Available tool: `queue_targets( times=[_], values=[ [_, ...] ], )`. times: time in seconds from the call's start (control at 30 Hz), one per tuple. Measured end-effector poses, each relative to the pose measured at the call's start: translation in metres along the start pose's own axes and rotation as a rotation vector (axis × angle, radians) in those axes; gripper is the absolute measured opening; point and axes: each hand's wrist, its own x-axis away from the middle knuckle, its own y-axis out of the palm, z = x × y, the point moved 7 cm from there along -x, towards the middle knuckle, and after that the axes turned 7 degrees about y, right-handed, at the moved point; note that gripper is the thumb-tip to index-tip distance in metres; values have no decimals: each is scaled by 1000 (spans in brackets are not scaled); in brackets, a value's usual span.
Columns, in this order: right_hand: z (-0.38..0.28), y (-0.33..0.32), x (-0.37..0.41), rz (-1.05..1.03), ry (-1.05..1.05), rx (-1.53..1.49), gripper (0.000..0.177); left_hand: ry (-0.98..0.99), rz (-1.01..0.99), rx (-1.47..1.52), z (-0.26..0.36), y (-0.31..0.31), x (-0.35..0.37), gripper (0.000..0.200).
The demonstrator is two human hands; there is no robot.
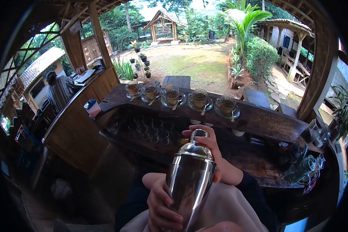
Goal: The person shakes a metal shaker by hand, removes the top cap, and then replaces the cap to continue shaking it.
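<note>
A shiny metal cocktail shaker (191, 174) is tilted in front of my body, its domed top and cap pointing away from me. My left hand (162, 205) is closed around the lower body of the shaker, its fingers wrapped over the near side. Up at the cap, my right hand (210, 149) grips the top, with fingers on both sides of it. Beyond the shaker, several glass cups of brown drink (200, 99) stand in a row on the wooden counter (266, 118), each on a saucer with a spoon.
Upturned-looking glasses (154, 129) crowd a lower shelf at left. Glass jars (307, 166) and a pitcher (317, 131) stand at right. A small lidded container (92, 107) sits at the counter's left end. Another person (59, 91) is at a wooden desk (79, 123). A garden lies beyond.
</note>
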Motion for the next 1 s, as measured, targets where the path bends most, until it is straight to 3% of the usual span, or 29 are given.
queue_targets(
  times=[0.03,0.1,0.17,0.2,0.23,0.27,0.3,0.33,0.37,0.4,0.43,0.5,0.57,0.63,0.7,0.77,0.83,0.87,0.9,0.97,1.0],
  values=[
    [10,-3,3,52,6,-35,89,-6,1,-1,-1,-1,0,23],
    [41,-17,13,168,117,-58,83,-494,-253,-281,-40,0,22,35],
    [103,-32,41,379,529,-379,72,-793,-388,-403,-67,-18,73,56],
    [108,-38,47,373,531,-379,72,-1011,-235,-439,-66,-47,112,67],
    [114,-52,54,421,597,-186,67,-1221,-76,-466,-64,-69,143,77],
    [115,-64,57,465,656,11,63,-1214,-77,-467,-63,-66,141,77],
    [109,-68,50,462,642,15,63,-1100,-13,-488,-61,-65,130,78],
    [85,-65,37,380,497,140,63,-993,48,-507,-59,-60,114,80],
    [59,-59,28,298,359,261,63,-910,-35,-434,-53,-47,91,80],
    [26,-50,13,242,226,266,68,-829,-115,-362,-49,-25,57,80],
    [17,-44,9,244,229,265,68,-666,-45,-390,-39,-6,38,72],
    [-8,-19,5,99,-50,-2,78,-309,-22,-296,-19,26,3,54],
    [9,-18,14,154,-98,-108,84,-350,-215,-184,-12,28,11,55],
    [69,-42,35,234,-1,-99,76,-700,-662,-191,-37,24,42,60],
    [179,-44,90,440,648,-1007,68,-878,-622,-492,-45,8,112,82],
    [172,-68,87,404,655,-659,62,-1059,-386,-473,-48,-8,147,79],
    [151,-61,76,325,607,-864,65,-909,-578,-519,-50,22,114,80],
    [121,-64,52,209,367,-813,72,-789,-645,-493,-47,38,92,79],
    [92,-62,34,213,370,-817,72,-627,-577,-452,-40,55,65,65],
    [-8,-54,-3,97,-83,-144,77,-330,-414,-381,-25,77,28,50],
    [-26,-52,-6,126,-196,-100,81,-199,-321,-353,-15,80,22,48]
  ],
)
